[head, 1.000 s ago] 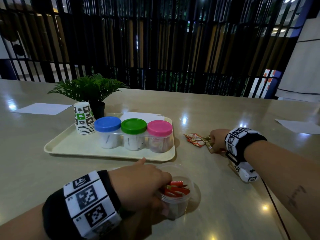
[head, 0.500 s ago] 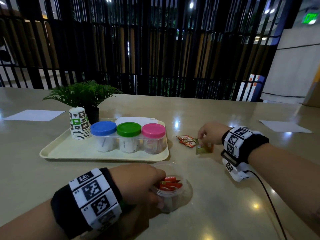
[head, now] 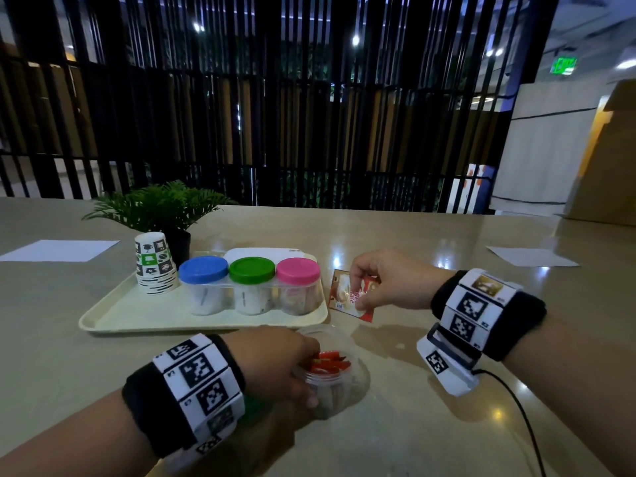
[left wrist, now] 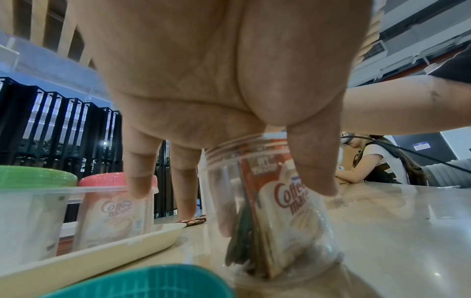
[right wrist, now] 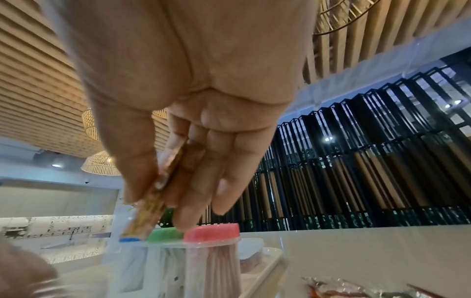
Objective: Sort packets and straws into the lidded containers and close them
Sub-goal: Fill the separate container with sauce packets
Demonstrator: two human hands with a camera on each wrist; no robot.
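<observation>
My left hand grips an open clear container standing on the table in front of the tray; red-edged packets stand inside it. In the left wrist view a Coffee mate packet shows through the container's wall. My right hand pinches a brown and white creamer packet in the air, just right of the tray and behind the open container. The right wrist view shows that packet edge-on between thumb and fingers.
A cream tray holds three closed containers with blue, green and pink lids, and a paper cup stack. A potted plant stands behind. A teal lid lies near my left wrist. Loose packets lie on the table.
My right hand has lifted a packet off the table and carried it left, towards the open container. My left hand has kept its hold on that container.
</observation>
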